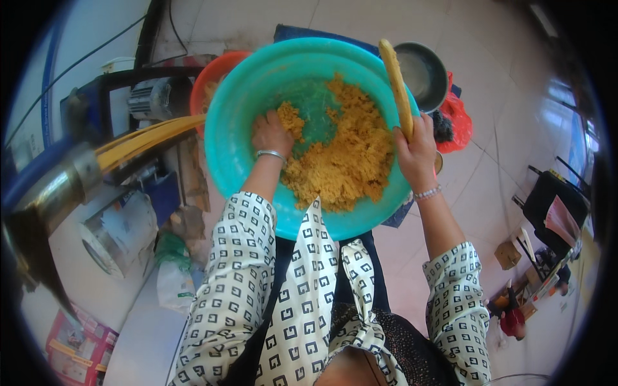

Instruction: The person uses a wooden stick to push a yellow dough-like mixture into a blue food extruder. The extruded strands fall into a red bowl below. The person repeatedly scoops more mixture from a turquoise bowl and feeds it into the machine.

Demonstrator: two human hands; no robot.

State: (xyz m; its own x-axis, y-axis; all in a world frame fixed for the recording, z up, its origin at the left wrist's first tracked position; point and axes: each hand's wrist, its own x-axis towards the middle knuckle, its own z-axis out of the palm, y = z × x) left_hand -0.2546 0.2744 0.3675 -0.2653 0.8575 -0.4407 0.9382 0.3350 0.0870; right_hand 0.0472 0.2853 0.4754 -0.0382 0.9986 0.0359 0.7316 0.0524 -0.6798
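A big turquoise basin (222,138) stands in front of me, with crumbly yellow dough (344,161) heaped mostly in its right and lower part. Down inside at the left, my left hand (271,135) is closed with fingers curled against a clump of this dough; the fingertips are partly hidden. Over the right rim, my right hand (417,148) is wrapped round the lower end of a wooden stick (397,83). The stick points up and away, and its surface looks coated in yellow.
At the left, long yellow noodle strands (151,138) hang from a machine's metal nozzle (61,177). An orange-red basin (205,83) sits behind the turquoise one. Right of it are a dark round pan (421,76) and a red plastic bag (458,125). A black chair (553,206) stands farther right.
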